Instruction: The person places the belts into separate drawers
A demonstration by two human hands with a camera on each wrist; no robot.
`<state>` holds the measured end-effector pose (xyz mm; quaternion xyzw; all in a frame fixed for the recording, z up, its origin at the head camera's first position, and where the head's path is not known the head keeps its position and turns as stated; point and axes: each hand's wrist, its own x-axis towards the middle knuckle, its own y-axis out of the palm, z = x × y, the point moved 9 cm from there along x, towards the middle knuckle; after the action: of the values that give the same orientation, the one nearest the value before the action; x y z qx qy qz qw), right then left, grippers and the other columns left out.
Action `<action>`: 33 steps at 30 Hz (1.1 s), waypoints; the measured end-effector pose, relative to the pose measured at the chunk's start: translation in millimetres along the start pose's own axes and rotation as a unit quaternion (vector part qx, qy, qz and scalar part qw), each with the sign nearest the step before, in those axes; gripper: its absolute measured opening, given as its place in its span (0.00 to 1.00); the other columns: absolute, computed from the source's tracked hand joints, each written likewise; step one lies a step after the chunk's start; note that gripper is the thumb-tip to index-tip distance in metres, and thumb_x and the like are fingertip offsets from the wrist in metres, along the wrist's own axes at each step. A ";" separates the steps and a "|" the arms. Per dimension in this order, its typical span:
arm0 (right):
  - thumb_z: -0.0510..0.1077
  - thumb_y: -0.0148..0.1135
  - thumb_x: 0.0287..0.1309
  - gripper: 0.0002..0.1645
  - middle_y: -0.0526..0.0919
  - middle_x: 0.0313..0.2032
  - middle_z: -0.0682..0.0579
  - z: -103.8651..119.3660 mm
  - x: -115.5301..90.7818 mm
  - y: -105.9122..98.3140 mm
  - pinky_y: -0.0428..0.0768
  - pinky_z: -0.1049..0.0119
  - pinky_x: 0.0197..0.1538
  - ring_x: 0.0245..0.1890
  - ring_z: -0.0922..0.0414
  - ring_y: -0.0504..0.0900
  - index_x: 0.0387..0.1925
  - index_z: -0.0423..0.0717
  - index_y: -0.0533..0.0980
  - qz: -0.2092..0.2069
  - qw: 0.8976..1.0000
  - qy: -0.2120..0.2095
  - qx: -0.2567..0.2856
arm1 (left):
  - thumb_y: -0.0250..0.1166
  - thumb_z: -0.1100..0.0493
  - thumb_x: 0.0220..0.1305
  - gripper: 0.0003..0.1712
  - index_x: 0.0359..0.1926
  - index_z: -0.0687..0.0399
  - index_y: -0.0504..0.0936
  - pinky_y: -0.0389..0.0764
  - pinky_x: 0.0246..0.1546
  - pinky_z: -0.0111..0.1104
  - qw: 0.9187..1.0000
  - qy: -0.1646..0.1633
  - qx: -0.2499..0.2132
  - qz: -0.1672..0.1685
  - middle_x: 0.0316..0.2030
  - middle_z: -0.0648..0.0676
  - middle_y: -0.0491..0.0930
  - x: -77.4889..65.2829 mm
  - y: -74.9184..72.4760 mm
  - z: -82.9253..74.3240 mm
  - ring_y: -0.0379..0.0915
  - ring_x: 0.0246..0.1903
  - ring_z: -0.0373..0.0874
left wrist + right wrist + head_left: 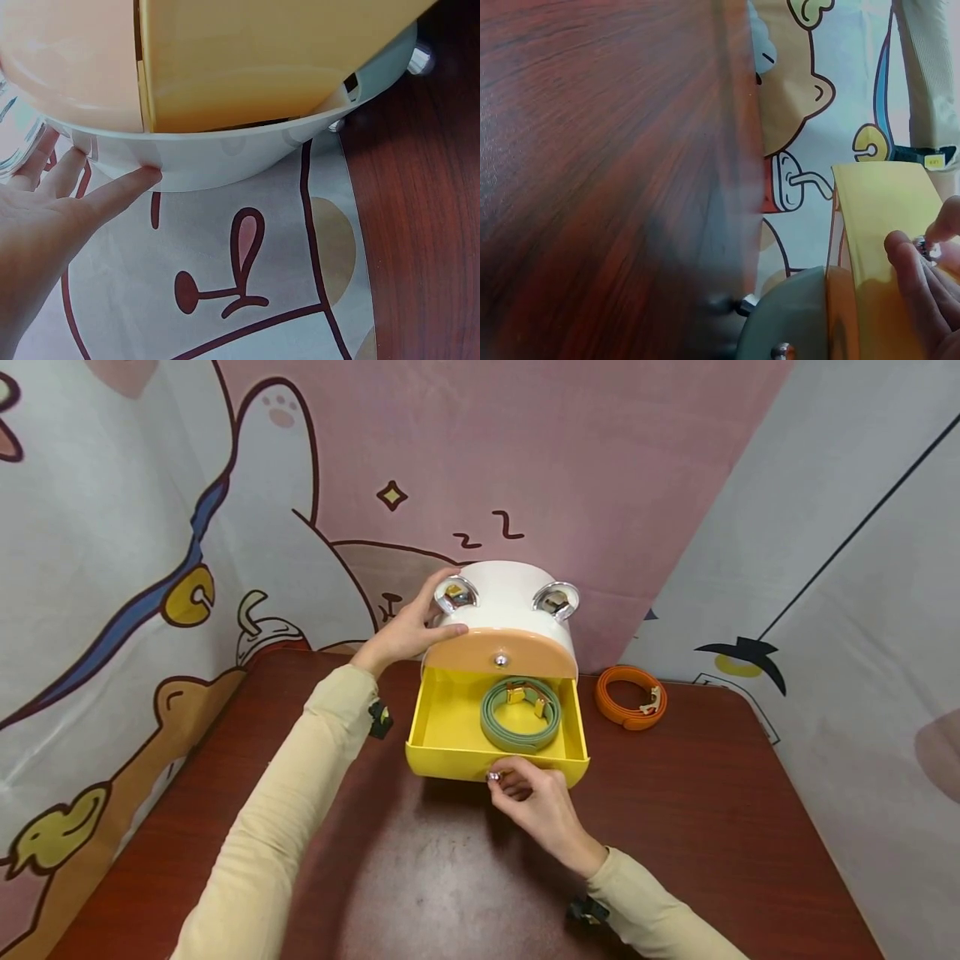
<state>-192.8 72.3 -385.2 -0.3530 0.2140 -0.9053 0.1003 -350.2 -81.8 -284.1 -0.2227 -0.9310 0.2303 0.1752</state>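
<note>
A small white cabinet [504,592] with two chrome ear-like handles stands at the back of the table. Its lower yellow drawer [442,762] is pulled out; above it, the orange upper drawer [461,652] sits closed. Inside the yellow drawer lies a coiled green belt [491,720] with gold-coloured fittings. My left hand [408,628] rests against the cabinet's left side, its straight fingers [124,187] touching the white shell. With thumb and fingertips, my right hand [546,808] pinches the silver knob [492,776] on the yellow drawer's front.
A coiled orange belt [606,700] lies on the table right of the cabinet. The dark red wooden table [697,810] ends at a cartoon-printed cloth [600,468] hanging behind and at both sides.
</note>
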 end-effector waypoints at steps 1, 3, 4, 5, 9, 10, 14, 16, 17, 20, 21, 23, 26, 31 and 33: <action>0.35 0.64 0.46 0.10 0.80 0.23 0.58 -1.1 0.5 -1.0 0.76 0.76 0.23 0.21 0.68 0.78 0.33 0.47 0.77 -0.005 1.000 0.000 0.000 | 0.62 0.56 0.57 0.46 0.67 0.37 0.42 0.56 0.57 0.48 1.000 0.000 -0.002 0.000 0.65 0.59 0.49 0.2 0.2 0.1 0.49 0.62 0.55; 0.35 0.64 0.45 0.11 0.80 0.23 0.58 -3.7 2.1 -2.9 0.76 0.76 0.23 0.21 0.68 0.78 0.33 0.47 0.77 -0.015 1.000 0.003 0.001 | 0.62 0.56 0.57 0.46 0.67 0.38 0.42 0.56 0.57 0.48 1.000 0.000 -0.003 0.001 0.65 0.59 0.49 0.5 0.6 0.3 0.49 0.62 0.54; 0.34 0.65 0.45 0.11 0.80 0.23 0.58 -4.8 3.2 -3.8 0.76 0.75 0.23 0.21 0.67 0.78 0.33 0.47 0.77 -0.018 1.000 0.005 0.001 | 0.62 0.56 0.57 0.45 0.67 0.37 0.42 0.56 0.57 0.48 1.000 -0.002 -0.004 0.001 0.65 0.59 0.49 0.5 0.7 0.6 0.49 0.62 0.54; 0.34 0.65 0.45 0.11 0.81 0.23 0.58 -5.9 4.2 -4.2 0.76 0.75 0.23 0.21 0.67 0.78 0.33 0.47 0.77 -0.020 1.000 0.007 0.003 | 0.62 0.56 0.57 0.45 0.67 0.36 0.42 0.56 0.58 0.48 1.000 -0.003 -0.005 0.002 0.65 0.59 0.49 0.5 0.8 0.8 0.49 0.62 0.54; 0.34 0.64 0.45 0.11 0.81 0.23 0.57 -8.3 6.9 -4.2 0.77 0.74 0.23 0.21 0.66 0.79 0.34 0.47 0.77 -0.020 1.000 0.013 0.004 | 0.62 0.56 0.58 0.45 0.67 0.33 0.42 0.56 0.58 0.48 1.000 -0.007 -0.003 0.005 0.66 0.58 0.49 0.0 1.3 1.5 0.49 0.62 0.54; 0.34 0.64 0.46 0.11 0.81 0.23 0.57 -8.7 7.3 -3.8 0.77 0.74 0.23 0.21 0.66 0.79 0.34 0.47 0.77 -0.019 1.000 0.015 0.003 | 0.62 0.56 0.57 0.45 0.66 0.32 0.42 0.56 0.58 0.48 1.000 -0.007 -0.002 0.004 0.66 0.58 0.49 -0.3 1.2 1.3 0.49 0.62 0.54; 0.35 0.65 0.46 0.11 0.81 0.24 0.57 -10.2 8.7 -1.9 0.77 0.74 0.24 0.22 0.66 0.79 0.34 0.48 0.77 -0.021 1.000 0.016 0.003 | 0.62 0.56 0.57 0.46 0.67 0.36 0.42 0.57 0.57 0.49 1.000 -0.002 -0.001 0.002 0.65 0.58 0.49 -1.0 0.6 -0.3 0.49 0.62 0.55; 0.36 0.64 0.46 0.10 0.81 0.24 0.57 -11.0 9.9 -0.7 0.76 0.74 0.24 0.22 0.66 0.79 0.34 0.48 0.77 -0.021 1.000 0.017 0.002 | 0.62 0.56 0.57 0.46 0.67 0.37 0.42 0.57 0.57 0.49 1.000 0.002 0.001 0.001 0.66 0.58 0.49 -1.2 0.1 -0.9 0.49 0.62 0.55; 0.36 0.64 0.47 0.10 0.81 0.24 0.57 -11.5 10.6 -0.2 0.76 0.74 0.24 0.22 0.66 0.79 0.34 0.48 0.77 -0.021 1.000 0.017 0.002 | 0.62 0.56 0.57 0.46 0.67 0.37 0.42 0.57 0.57 0.49 1.000 0.003 0.000 0.001 0.66 0.58 0.49 -1.1 -0.1 -1.0 0.49 0.62 0.55; 0.37 0.64 0.47 0.09 0.81 0.24 0.56 -12.1 13.1 0.3 0.76 0.75 0.24 0.22 0.67 0.79 0.34 0.47 0.77 -0.021 1.000 0.018 0.001 | 0.62 0.56 0.57 0.45 0.67 0.34 0.42 0.56 0.57 0.50 1.000 0.005 -0.002 0.000 0.66 0.56 0.48 -0.9 0.1 -1.1 0.49 0.62 0.55; 0.36 0.64 0.47 0.09 0.82 0.24 0.56 -12.1 13.8 0.4 0.76 0.75 0.24 0.22 0.67 0.79 0.34 0.46 0.77 -0.023 1.000 0.014 0.002 | 0.62 0.56 0.57 0.45 0.66 0.33 0.42 0.56 0.57 0.50 1.000 0.006 -0.003 0.000 0.66 0.55 0.48 -0.7 0.1 -1.1 0.49 0.62 0.56; 0.36 0.64 0.47 0.09 0.82 0.25 0.55 -12.7 15.5 0.6 0.76 0.75 0.24 0.22 0.67 0.79 0.33 0.46 0.77 -0.026 1.000 0.010 0.003 | 0.62 0.56 0.57 0.45 0.66 0.33 0.42 0.56 0.57 0.50 1.000 0.007 -0.004 0.001 0.66 0.55 0.48 -0.4 0.3 -1.0 0.48 0.62 0.56; 0.35 0.64 0.47 0.09 0.82 0.24 0.55 -14.2 17.6 0.9 0.76 0.75 0.24 0.22 0.67 0.79 0.34 0.46 0.77 -0.029 1.000 0.006 0.005 | 0.62 0.56 0.57 0.45 0.66 0.32 0.43 0.56 0.57 0.50 1.000 0.007 -0.004 0.000 0.66 0.54 0.47 -0.4 -0.1 -0.9 0.48 0.62 0.56; 0.35 0.64 0.46 0.10 0.82 0.24 0.56 -18.0 21.9 1.3 0.77 0.74 0.24 0.21 0.66 0.79 0.34 0.46 0.78 -0.032 0.999 0.011 -0.003 | 0.62 0.56 0.57 0.45 0.66 0.33 0.42 0.56 0.57 0.50 1.000 0.005 -0.003 0.000 0.66 0.54 0.47 -0.6 -0.6 -0.6 0.48 0.62 0.55; 0.34 0.64 0.46 0.10 0.82 0.24 0.55 -19.7 23.9 1.1 0.77 0.73 0.24 0.21 0.65 0.79 0.34 0.46 0.78 -0.033 0.999 0.013 -0.006 | 0.62 0.56 0.57 0.45 0.67 0.34 0.42 0.56 0.57 0.49 1.000 0.003 -0.001 0.000 0.66 0.54 0.47 -0.6 -0.7 -0.5 0.48 0.62 0.55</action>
<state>-223.7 69.6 -384.4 -0.3482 0.2093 -0.9114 0.0657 -349.8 -82.5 -283.4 -0.2237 -0.9307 0.2283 0.1778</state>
